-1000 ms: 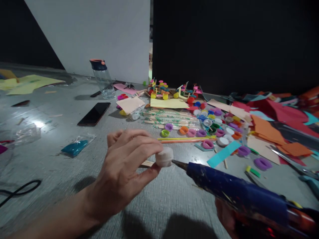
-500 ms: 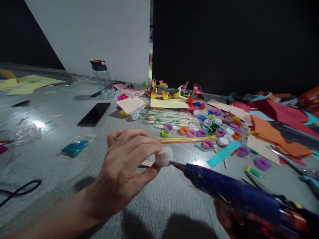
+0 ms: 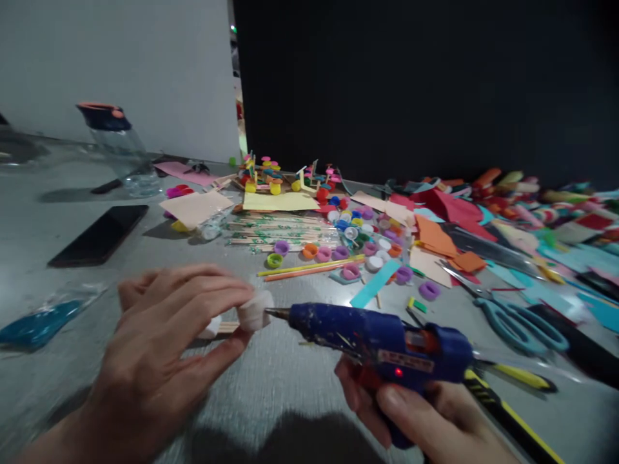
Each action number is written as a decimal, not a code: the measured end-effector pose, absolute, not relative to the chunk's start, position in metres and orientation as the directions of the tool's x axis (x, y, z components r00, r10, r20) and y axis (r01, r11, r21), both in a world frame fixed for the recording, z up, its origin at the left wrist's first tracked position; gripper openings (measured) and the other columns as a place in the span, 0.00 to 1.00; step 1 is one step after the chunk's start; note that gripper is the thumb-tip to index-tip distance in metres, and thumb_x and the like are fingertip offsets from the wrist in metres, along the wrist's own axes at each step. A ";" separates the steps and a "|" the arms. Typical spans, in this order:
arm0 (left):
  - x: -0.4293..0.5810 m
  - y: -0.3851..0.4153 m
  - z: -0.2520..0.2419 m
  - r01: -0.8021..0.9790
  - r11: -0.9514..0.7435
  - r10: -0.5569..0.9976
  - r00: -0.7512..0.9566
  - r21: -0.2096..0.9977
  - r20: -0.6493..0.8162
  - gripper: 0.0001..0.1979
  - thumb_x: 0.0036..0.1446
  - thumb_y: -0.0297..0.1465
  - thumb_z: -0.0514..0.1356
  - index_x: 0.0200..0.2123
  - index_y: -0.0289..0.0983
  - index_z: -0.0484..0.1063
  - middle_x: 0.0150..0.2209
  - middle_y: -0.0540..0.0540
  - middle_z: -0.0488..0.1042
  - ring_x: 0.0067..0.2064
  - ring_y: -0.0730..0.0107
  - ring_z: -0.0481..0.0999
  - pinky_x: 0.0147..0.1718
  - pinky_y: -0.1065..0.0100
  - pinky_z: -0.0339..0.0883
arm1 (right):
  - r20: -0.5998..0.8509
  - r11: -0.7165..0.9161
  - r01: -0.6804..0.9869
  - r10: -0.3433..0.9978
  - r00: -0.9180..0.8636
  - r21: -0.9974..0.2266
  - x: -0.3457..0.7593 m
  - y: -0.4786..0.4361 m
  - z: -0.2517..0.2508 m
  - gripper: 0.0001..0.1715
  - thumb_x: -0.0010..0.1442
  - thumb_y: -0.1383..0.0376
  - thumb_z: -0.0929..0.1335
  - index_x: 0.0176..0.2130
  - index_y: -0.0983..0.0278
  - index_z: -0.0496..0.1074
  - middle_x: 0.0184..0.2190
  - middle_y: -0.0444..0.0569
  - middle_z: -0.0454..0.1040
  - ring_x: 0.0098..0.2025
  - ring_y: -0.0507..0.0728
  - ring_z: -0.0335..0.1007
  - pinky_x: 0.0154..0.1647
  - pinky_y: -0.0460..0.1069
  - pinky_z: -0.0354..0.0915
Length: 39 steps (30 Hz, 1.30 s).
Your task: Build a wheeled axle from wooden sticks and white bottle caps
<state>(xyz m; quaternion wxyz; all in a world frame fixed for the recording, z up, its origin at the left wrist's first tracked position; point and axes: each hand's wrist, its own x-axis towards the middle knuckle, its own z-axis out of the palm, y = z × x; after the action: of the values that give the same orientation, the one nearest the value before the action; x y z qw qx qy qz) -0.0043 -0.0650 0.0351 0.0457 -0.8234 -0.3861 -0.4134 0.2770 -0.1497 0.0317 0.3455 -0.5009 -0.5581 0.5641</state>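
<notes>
Between the thumb and fingertips of my left hand point(image 3: 169, 341) is a white bottle cap point(image 3: 256, 310), held up over the table. My right hand point(image 3: 411, 406) is closed around the handle of a blue hot glue gun point(image 3: 377, 332) with a small red light lit on its side. The gun's metal nozzle point(image 3: 278, 313) points left and meets the cap's right side, or comes very close to it. Partly hidden behind my left fingers are another white cap point(image 3: 211, 327) and some thin wooden sticks point(image 3: 229, 327).
A phone point(image 3: 99, 235), a water bottle point(image 3: 118, 151) and a blue-filled plastic bag point(image 3: 43, 322) lie or stand to the left. Wooden skewers point(image 3: 280, 231), coloured caps point(image 3: 341, 252) and small built models point(image 3: 271, 177) are ahead. Scissors point(image 3: 520, 319) and a yellow-black cutter point(image 3: 512, 419) lie right.
My view has swung to the right, so the table's contents sit further left. More of the glue gun and my right hand now shows. The nozzle stays at the cap.
</notes>
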 end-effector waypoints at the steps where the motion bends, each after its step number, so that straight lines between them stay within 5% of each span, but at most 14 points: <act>1: -0.005 -0.064 0.034 0.672 -0.697 0.596 0.348 0.250 0.724 0.09 0.62 0.32 0.60 0.46 0.47 0.74 0.45 0.51 0.80 0.51 0.55 0.74 0.54 0.55 0.56 | -0.190 -0.147 0.171 0.944 -0.271 -0.974 0.278 -0.148 0.035 0.25 0.65 0.42 0.67 0.32 0.59 0.73 0.37 0.48 0.77 0.38 0.59 0.73 0.36 0.49 0.70; 9: -0.008 -0.057 0.028 0.686 -0.702 0.563 0.373 0.189 0.737 0.10 0.62 0.33 0.58 0.46 0.48 0.75 0.44 0.55 0.79 0.50 0.60 0.75 0.56 0.57 0.55 | -0.065 -0.040 0.066 0.898 -0.435 -0.997 0.268 -0.137 0.048 0.30 0.64 0.37 0.66 0.33 0.61 0.68 0.30 0.43 0.62 0.30 0.53 0.54 0.30 0.47 0.53; 14: -0.003 -0.059 0.025 0.661 -0.728 0.562 0.422 0.182 0.711 0.10 0.62 0.30 0.59 0.46 0.45 0.75 0.44 0.50 0.80 0.50 0.54 0.75 0.53 0.54 0.54 | -0.101 -0.084 0.060 0.920 -0.380 -0.995 0.274 -0.142 0.037 0.33 0.63 0.35 0.64 0.35 0.61 0.69 0.31 0.45 0.62 0.32 0.54 0.54 0.34 0.48 0.57; 18: 0.011 -0.065 0.011 0.645 -0.759 0.559 0.570 0.094 0.602 0.11 0.63 0.32 0.57 0.48 0.46 0.75 0.44 0.49 0.81 0.49 0.52 0.75 0.49 0.53 0.54 | 0.094 0.083 -0.051 0.953 -0.289 -0.995 0.269 -0.138 0.036 0.34 0.65 0.36 0.63 0.32 0.62 0.69 0.31 0.47 0.66 0.31 0.54 0.59 0.32 0.49 0.56; 21: 0.025 -0.071 -0.005 0.661 -0.749 0.597 0.645 0.043 0.476 0.12 0.61 0.25 0.58 0.46 0.45 0.75 0.42 0.49 0.81 0.47 0.54 0.75 0.46 0.54 0.56 | 0.196 0.170 -0.120 0.944 -0.265 -0.978 0.264 -0.134 0.037 0.33 0.67 0.37 0.62 0.39 0.64 0.73 0.27 0.45 0.67 0.28 0.53 0.58 0.32 0.50 0.56; 26: 0.033 -0.080 -0.009 0.687 -0.727 0.571 0.611 -0.009 0.549 0.15 0.61 0.26 0.61 0.51 0.41 0.73 0.48 0.43 0.79 0.49 0.51 0.76 0.46 0.54 0.64 | 0.213 0.190 -0.116 0.950 -0.230 -0.975 0.263 -0.133 0.031 0.32 0.70 0.40 0.62 0.41 0.65 0.75 0.30 0.46 0.69 0.30 0.52 0.60 0.31 0.48 0.57; 29: 0.034 -0.092 0.009 0.616 -0.770 0.577 0.561 0.167 0.593 0.18 0.62 0.36 0.64 0.55 0.46 0.73 0.51 0.44 0.79 0.53 0.53 0.76 0.52 0.56 0.68 | 0.169 0.162 -0.061 0.975 -0.144 -0.985 0.259 -0.135 0.027 0.32 0.69 0.40 0.63 0.41 0.63 0.77 0.31 0.47 0.71 0.26 0.51 0.58 0.26 0.46 0.58; 32: 0.047 -0.109 0.024 0.427 -0.713 0.693 0.551 0.557 0.465 0.22 0.58 0.42 0.66 0.56 0.48 0.74 0.51 0.45 0.80 0.52 0.55 0.78 0.49 0.63 0.74 | 0.189 0.192 0.034 0.980 -0.062 -0.981 0.252 -0.139 0.031 0.30 0.67 0.40 0.64 0.39 0.61 0.79 0.26 0.45 0.70 0.25 0.53 0.61 0.30 0.48 0.66; 35: 0.070 -0.124 0.028 0.245 -0.443 0.818 0.505 0.863 0.276 0.20 0.56 0.44 0.67 0.51 0.48 0.78 0.46 0.46 0.82 0.47 0.56 0.81 0.46 0.64 0.77 | 0.251 0.259 0.080 0.964 -0.091 -0.963 0.247 -0.146 0.045 0.30 0.67 0.40 0.64 0.41 0.60 0.79 0.29 0.48 0.74 0.36 0.59 0.72 0.44 0.53 0.71; 39: 0.088 -0.135 0.028 0.141 -0.105 0.911 0.411 0.984 0.039 0.14 0.57 0.47 0.66 0.40 0.46 0.82 0.41 0.47 0.83 0.44 0.57 0.81 0.45 0.64 0.77 | 0.302 0.323 0.085 0.934 -0.192 -0.943 0.249 -0.151 0.058 0.29 0.66 0.40 0.66 0.51 0.58 0.77 0.39 0.53 0.76 0.50 0.64 0.73 0.51 0.55 0.71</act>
<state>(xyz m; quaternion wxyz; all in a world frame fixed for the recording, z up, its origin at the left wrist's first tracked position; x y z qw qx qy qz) 0.0876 -0.1351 0.0276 -0.5324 -0.6496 -0.4048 -0.3615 0.2489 -0.1509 0.0580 0.4972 -0.3960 -0.6435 0.4265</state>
